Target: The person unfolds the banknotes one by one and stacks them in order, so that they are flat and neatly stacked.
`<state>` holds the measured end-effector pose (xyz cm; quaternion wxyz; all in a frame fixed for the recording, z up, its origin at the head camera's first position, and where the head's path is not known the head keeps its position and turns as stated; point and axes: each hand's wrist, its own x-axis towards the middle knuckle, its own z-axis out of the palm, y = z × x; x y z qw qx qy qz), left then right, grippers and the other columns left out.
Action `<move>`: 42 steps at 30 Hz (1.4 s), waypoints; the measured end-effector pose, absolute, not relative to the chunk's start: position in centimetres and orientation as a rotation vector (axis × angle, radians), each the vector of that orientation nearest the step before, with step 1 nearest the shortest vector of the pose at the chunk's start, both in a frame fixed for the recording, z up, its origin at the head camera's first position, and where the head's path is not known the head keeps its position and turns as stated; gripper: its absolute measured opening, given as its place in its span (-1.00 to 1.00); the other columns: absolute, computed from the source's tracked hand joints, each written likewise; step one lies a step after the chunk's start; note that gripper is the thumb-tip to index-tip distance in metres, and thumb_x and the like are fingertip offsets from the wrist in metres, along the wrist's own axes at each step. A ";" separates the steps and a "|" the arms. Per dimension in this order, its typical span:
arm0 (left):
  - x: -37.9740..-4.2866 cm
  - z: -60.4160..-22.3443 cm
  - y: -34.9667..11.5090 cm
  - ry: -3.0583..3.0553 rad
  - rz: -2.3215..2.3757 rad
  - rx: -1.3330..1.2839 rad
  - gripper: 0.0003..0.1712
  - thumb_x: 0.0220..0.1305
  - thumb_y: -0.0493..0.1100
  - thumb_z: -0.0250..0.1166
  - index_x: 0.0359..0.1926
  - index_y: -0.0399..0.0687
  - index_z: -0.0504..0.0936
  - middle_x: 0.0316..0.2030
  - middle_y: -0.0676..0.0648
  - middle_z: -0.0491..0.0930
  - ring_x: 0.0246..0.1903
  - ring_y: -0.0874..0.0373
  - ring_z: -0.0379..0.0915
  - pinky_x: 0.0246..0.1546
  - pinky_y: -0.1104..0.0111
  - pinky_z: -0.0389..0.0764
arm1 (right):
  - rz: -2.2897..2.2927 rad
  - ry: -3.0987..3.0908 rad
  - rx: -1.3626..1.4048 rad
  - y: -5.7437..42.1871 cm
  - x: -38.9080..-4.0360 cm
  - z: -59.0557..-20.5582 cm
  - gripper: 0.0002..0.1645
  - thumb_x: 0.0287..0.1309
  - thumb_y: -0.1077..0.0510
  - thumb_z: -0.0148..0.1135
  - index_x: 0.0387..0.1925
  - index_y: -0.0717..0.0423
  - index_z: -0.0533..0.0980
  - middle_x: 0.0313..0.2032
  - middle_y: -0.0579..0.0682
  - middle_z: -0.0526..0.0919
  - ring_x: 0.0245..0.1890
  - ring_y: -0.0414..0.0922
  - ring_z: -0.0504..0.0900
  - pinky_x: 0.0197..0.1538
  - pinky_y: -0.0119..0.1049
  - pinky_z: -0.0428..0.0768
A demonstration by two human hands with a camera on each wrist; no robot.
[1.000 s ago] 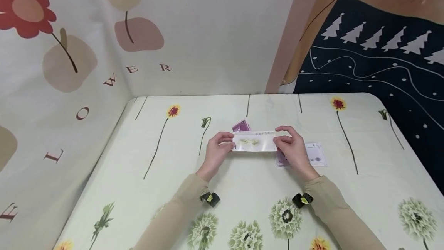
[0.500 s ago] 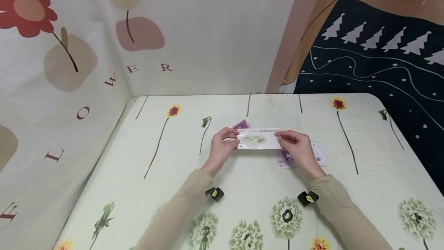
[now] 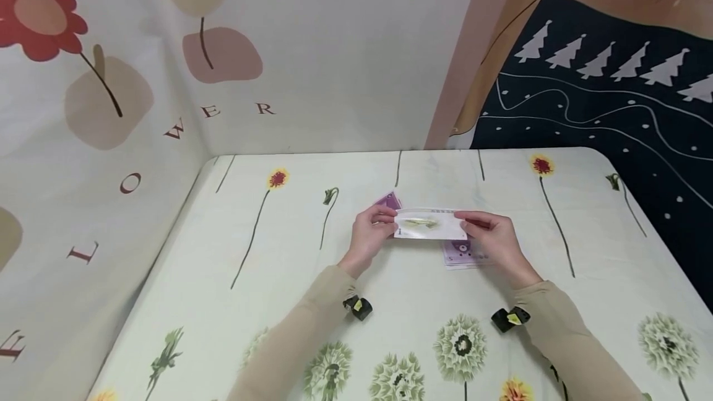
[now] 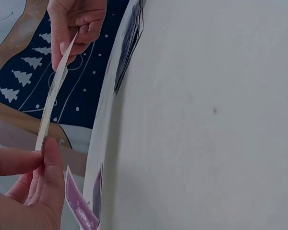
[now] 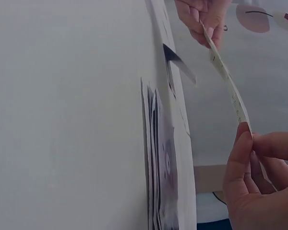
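Note:
A pale banknote (image 3: 427, 225) with a greenish printed scene is stretched out level between my two hands, raised off the tablecloth. My left hand (image 3: 369, 237) pinches its left end between thumb and fingers. At the other end, my right hand (image 3: 497, 244) pinches it the same way. Seen edge-on in the left wrist view, the banknote (image 4: 51, 106) bows slightly. Behind my left fingers lies a purple banknote (image 3: 391, 200), partly covered. A small stack of purple banknotes (image 3: 460, 254) rests under and beside my right hand, which hides much of it.
A white tablecloth (image 3: 312, 228) printed with flowers covers the table. Its far edge meets a pale hanging cloth (image 3: 345, 54) with flower shapes and letters. Dark fabric with white trees (image 3: 590, 98) hangs at the right.
Both hands have shifted to the right, carrying the pale banknote with them. The purple banknotes on the table stay where they were.

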<state>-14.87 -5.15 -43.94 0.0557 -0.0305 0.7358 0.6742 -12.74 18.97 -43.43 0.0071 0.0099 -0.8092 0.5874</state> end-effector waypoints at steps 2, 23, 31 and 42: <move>-14.8 -43.9 -4.7 2.235 2.031 -0.084 -0.75 0.08 -0.54 0.24 -0.17 -0.39 0.60 -0.31 -0.20 0.61 -0.34 0.13 0.56 -0.31 0.37 0.66 | 1.814 -2.549 0.033 19.5 -12.7 -43.4 -0.69 0.25 0.35 0.18 -0.01 0.43 0.56 -0.04 0.36 0.60 -0.21 -0.25 0.61 -0.22 -0.56 0.56; -13.9 -44.9 -0.1 2.271 1.963 -0.077 -0.75 -0.03 -0.56 0.30 -0.28 -0.29 0.62 -0.43 -0.11 0.64 -0.48 0.21 0.57 -0.42 0.43 0.63 | 1.593 -2.730 0.139 24.5 -12.0 -44.1 -0.69 0.30 0.31 0.14 0.03 0.35 0.56 -0.06 0.29 0.61 -0.22 -0.32 0.57 -0.26 -0.55 0.54; -14.2 -45.4 1.5 2.306 1.874 -0.058 -0.75 -0.04 -0.57 0.33 -0.32 -0.27 0.63 -0.50 -0.04 0.62 -0.54 0.26 0.54 -0.46 0.49 0.61 | 1.563 -2.814 0.083 26.1 -11.6 -43.9 -0.66 0.34 0.23 0.12 0.06 0.35 0.54 0.01 0.32 0.56 -0.23 -0.46 0.50 -0.25 -0.53 0.54; -13.9 -45.4 3.4 2.317 1.810 0.025 -0.78 -0.01 -0.58 0.33 -0.32 -0.32 0.61 -0.53 -0.02 0.59 -0.58 0.23 0.56 -0.51 0.51 0.60 | 1.516 -2.854 0.081 27.6 -11.4 -44.2 -0.67 0.34 0.27 0.09 0.05 0.39 0.54 0.02 0.37 0.55 -0.23 -0.39 0.54 -0.30 -0.50 0.55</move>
